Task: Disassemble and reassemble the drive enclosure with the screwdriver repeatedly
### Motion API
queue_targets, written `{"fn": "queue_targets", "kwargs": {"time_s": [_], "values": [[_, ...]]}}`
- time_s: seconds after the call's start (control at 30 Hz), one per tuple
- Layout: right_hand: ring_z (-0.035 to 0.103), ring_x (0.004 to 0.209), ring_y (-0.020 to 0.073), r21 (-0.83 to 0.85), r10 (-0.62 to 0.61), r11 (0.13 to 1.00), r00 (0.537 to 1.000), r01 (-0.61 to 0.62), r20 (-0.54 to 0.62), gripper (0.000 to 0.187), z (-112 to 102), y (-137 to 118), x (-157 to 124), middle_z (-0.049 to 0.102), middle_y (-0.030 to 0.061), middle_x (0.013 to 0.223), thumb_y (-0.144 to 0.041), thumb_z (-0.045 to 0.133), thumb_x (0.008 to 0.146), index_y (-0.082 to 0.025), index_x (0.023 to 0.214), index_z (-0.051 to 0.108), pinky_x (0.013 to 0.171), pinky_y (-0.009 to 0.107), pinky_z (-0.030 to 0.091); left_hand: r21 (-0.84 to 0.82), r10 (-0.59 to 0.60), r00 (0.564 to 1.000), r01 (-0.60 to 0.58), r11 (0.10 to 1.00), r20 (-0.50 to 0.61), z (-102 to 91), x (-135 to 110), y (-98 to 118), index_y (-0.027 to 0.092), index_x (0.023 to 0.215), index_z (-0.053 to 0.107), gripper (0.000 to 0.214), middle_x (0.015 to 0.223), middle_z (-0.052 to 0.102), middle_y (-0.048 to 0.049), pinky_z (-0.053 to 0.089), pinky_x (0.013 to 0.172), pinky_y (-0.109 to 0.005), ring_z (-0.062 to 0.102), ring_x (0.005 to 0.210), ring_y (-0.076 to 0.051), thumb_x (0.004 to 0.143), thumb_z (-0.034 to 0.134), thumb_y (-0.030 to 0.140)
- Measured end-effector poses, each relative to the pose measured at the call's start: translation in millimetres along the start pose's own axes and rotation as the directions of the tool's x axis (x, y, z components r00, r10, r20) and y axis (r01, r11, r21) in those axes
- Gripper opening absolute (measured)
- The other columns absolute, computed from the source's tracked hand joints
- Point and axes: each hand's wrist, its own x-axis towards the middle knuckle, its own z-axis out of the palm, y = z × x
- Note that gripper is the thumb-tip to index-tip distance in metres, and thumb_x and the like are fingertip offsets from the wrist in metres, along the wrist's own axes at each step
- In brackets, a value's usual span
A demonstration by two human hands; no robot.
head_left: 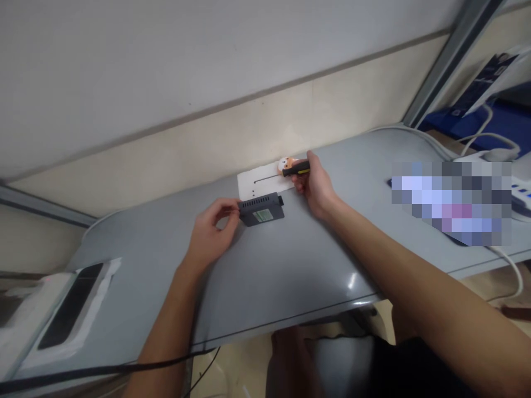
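Observation:
My left hand pinches the left end of a small dark grey electronic box with vent slots along one edge and a pale green label. My right hand is closed around the black and yellow handle of a screwdriver. Its thin shaft points left, with the tip over a white sheet. Several small dark specks, perhaps screws, lie on that sheet near the tip. Beside my right fingers sits a little orange and white animal-faced object, partly hidden by the hand.
The grey table runs along a pale wall. A phone-like device with a blurred-out screen lies at the right, near a white power strip and cables. A black slab lies at the left. A black cable crosses the front left.

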Motion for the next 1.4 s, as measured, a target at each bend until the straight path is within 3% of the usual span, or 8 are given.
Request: {"fn": "queue_targets", "kwargs": {"time_s": [0.3, 0.47, 0.67, 0.8, 1.07, 1.23, 1.4], "values": [[0.04, 0.047, 0.01, 0.032, -0.039, 0.999, 0.999, 0.039, -0.009, 0.051, 1.1, -2.2, 1.1, 0.058, -0.0003, 0.06, -0.07, 0.053, 0.097, -0.023, 0.082, 0.064, 0.046, 0.028, 0.028, -0.089, 0.029, 0.999, -0.026, 0.996, 0.025, -2.3, -0.2, -1.0, 0.023, 0.097, 0.066, 0.003, 0.113, 0.076, -0.0058, 0.059, 0.095, -0.037, 0.071, 0.103, -0.019, 0.099, 0.065, 0.026], [0.043, 0.045, 0.0092, 0.06, -0.166, 0.984, 0.986, 0.165, 0.001, 0.056, -2.4, -16.7, -0.9, 0.053, -0.0024, 0.056, -0.076, 0.056, 0.092, -0.024, 0.072, 0.057, 0.048, 0.027, 0.03, -0.089, 0.053, 0.998, -0.05, 0.995, 0.03, -1.5, -1.4, 3.5, 0.023, 0.1, 0.065, 0.002, 0.115, 0.074, -0.0068, 0.058, 0.094, -0.039, 0.071, 0.107, -0.021, 0.1, 0.064, 0.025], [0.039, 0.044, 0.0096, 0.002, -0.233, 0.972, 0.971, 0.234, -0.042, 0.057, -9.7, -26.1, -1.6, 0.042, -0.0046, 0.053, -0.075, 0.057, 0.091, -0.024, 0.067, 0.053, 0.048, 0.029, 0.028, 0.144, 0.25, 0.966, -0.24, 0.96, -0.059, 3.3, 1.7, 20.7, 0.024, 0.115, 0.067, 0.016, 0.128, 0.071, -0.0098, 0.054, 0.106, -0.047, 0.068, 0.122, -0.026, 0.1, 0.062, 0.021], [0.036, 0.045, 0.0098, 0.001, -0.263, 0.965, 0.963, 0.263, -0.057, 0.052, -14.1, -22.9, 2.1, 0.042, -0.0038, 0.055, -0.068, 0.055, 0.094, -0.024, 0.066, 0.052, 0.049, 0.031, 0.028, 0.274, 0.321, 0.945, -0.324, 0.906, 0.058, 13.8, 10.9, 35.2, 0.024, 0.122, 0.067, 0.025, 0.13, 0.072, -0.0097, 0.052, 0.109, -0.048, 0.069, 0.123, -0.027, 0.098, 0.062, 0.021], [0.034, 0.044, 0.0093, -0.005, -0.27, 0.963, 0.962, 0.27, -0.031, 0.049, -19.0, -26.4, 4.4, 0.038, -0.0028, 0.058, -0.056, 0.05, 0.099, -0.024, 0.062, 0.047, 0.047, 0.031, 0.025, 0.38, 0.337, 0.937, -0.346, 0.858, 0.093, 38.2, 35.3, 44.1, 0.024, 0.111, 0.069, 0.022, 0.107, 0.079, -0.0029, 0.051, 0.097, -0.043, 0.073, 0.1, -0.026, 0.092, 0.059, 0.021], [0.034, 0.043, 0.0075, -0.064, -0.266, 0.963, 0.963, 0.263, -0.036, 0.051, -18.2, -29.6, 0.0, 0.042, -0.0039, 0.062, -0.059, 0.05, 0.099, -0.024, 0.063, 0.044, 0.047, 0.03, 0.03, 0.33, 0.329, 0.943, -0.324, 0.886, 0.044, 41.7, 25.2, 37.2, 0.026, 0.115, 0.072, 0.025, 0.114, 0.081, -0.0034, 0.051, 0.101, -0.044, 0.075, 0.106, -0.026, 0.093, 0.062, 0.022], [0.033, 0.043, 0.0079, -0.029, -0.245, 0.969, 0.969, 0.244, -0.037, 0.052, -17.4, -29.1, -1.2, 0.035, -0.0047, 0.057, -0.059, 0.052, 0.098, -0.023, 0.06, 0.046, 0.045, 0.029, 0.026, 0.271, 0.337, 0.941, -0.324, 0.906, -0.002, 46.2, 17.6, 31.6, 0.027, 0.113, 0.074, 0.021, 0.118, 0.083, -0.0033, 0.053, 0.102, -0.044, 0.077, 0.11, -0.025, 0.097, 0.061, 0.022]]}}
